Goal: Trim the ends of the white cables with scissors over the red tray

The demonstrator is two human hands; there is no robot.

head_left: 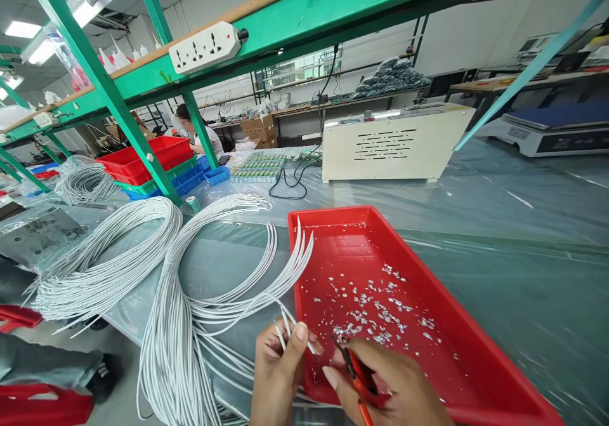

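Pinched in my left hand (285,366) are a few white cable ends (288,324), at the near left corner of a red tray (428,264). My right hand (394,381) grips small orange-handled pliers or cutters (359,372), whose dark jaws lie just right of the cable ends. Whether the jaws touch a cable I cannot tell. Silvery-white scraps (375,308) are scattered over the tray's floor. To the left, a big bundle of white cables (166,305) curves across the table, some ends resting over the tray's rim.
Another cable coil (109,261) lies farther left. A cream metal machine (390,146) stands behind the tray. Green shelf posts (124,115) rise at left, near stacked bins (147,159). A power strip (205,47) hangs on the beam. A person (209,137) sits beyond.
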